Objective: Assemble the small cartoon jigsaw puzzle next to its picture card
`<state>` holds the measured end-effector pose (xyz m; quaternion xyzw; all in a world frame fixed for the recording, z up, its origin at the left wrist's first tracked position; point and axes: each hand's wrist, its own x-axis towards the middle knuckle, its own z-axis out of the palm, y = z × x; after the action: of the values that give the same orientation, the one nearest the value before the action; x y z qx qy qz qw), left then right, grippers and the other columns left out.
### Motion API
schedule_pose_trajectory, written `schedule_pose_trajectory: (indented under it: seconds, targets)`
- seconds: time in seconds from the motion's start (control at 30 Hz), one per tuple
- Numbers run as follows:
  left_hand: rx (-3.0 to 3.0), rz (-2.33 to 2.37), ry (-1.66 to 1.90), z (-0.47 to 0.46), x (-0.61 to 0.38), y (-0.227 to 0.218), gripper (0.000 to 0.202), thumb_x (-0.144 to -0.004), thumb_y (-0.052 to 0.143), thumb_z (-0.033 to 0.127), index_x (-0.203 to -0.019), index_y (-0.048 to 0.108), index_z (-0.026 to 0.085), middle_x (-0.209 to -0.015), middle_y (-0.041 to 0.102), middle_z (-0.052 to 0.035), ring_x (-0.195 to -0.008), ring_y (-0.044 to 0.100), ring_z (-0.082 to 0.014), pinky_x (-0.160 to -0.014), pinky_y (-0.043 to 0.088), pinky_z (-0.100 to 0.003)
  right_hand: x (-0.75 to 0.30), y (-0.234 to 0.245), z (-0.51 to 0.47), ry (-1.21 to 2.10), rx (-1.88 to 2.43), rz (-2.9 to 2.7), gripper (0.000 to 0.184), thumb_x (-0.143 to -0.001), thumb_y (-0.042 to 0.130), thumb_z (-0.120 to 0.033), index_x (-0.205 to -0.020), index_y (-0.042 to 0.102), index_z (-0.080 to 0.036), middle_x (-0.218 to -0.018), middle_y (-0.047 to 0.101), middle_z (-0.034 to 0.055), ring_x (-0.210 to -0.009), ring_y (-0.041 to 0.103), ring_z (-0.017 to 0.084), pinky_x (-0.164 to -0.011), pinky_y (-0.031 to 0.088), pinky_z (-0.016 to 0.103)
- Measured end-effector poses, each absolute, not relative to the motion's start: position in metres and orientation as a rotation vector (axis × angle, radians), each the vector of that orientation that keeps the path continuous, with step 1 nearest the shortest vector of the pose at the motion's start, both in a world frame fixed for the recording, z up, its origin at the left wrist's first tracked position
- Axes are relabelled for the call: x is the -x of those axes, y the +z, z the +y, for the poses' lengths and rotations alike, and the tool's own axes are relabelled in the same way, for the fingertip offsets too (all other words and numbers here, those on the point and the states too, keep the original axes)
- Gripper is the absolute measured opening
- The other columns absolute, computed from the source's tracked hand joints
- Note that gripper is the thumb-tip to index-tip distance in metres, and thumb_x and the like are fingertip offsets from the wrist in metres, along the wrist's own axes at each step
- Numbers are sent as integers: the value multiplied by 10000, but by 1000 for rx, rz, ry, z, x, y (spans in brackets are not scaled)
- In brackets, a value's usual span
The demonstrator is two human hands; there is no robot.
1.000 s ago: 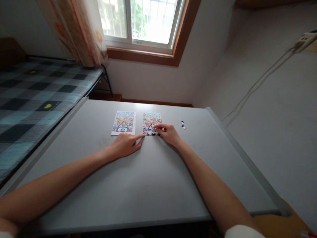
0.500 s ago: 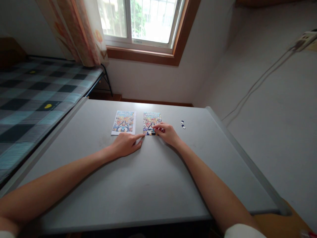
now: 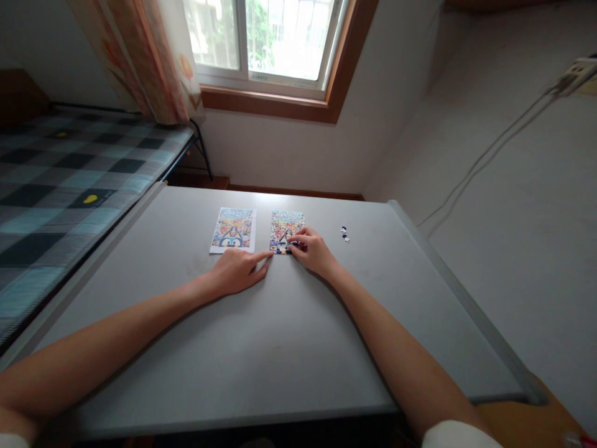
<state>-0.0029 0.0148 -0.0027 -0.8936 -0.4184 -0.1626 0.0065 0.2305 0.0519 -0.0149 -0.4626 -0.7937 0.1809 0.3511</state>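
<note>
A small, brightly coloured jigsaw puzzle (image 3: 287, 223) lies on the grey-white table, nearly filled in, with dark and white parts near its lower edge. My left hand (image 3: 236, 271) rests on the table, its index finger stretched out to the puzzle's lower left corner. Over the lower right part of the puzzle, my right hand (image 3: 315, 254) is bent in a pinch at a jigsaw piece, which the fingers largely cover. Left of the puzzle lies a printed picture sheet (image 3: 236, 225) with a similar design, its lower edge partly behind my left hand.
A few loose jigsaw pieces (image 3: 344, 234) lie on the table (image 3: 289, 348) to the right of my right hand. A bed with a checked mattress (image 3: 93, 162) stands at the left. Beyond the table are a window and curtain; a cable runs down the right wall.
My right thumb and fingertips have shifted slightly down onto the puzzle, and the light-blue piece seen between them is now mostly covered. The puzzle has moved very slightly right. My left hand stays put.
</note>
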Motion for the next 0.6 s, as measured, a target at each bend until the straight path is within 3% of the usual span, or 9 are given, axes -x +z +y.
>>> schedule_pose_trajectory:
  seconds: [0.17,0.4,0.6]
  targets:
    - [2800,-1315,-503,16,4,-4,343,-895,477,367,-1176,650,276,-601,674,-5,-547,620,-159,-548,390,-235,-231,-12,51,463,1188,-2039,190,-807,582,-175,-933,723,-188,-901,583,57,-768,551,139,-709,477,274]
    - [2797,-1314,-483,15,4,-4,340,-894,485,367,-1179,648,277,-611,679,-6,-557,625,-161,-545,383,-236,-238,-11,54,325,1087,-2079,271,-790,516,-67,-784,746,-209,-862,595,58,-818,566,165,-771,478,312]
    - [2792,-1315,-486,16,3,-4,337,-896,486,369,-1179,648,283,-614,681,-3,-560,627,-163,-546,383,-238,-240,-13,53,257,1094,-2200,291,-813,511,-77,-854,761,-221,-907,605,72,-857,561,178,-790,481,323]
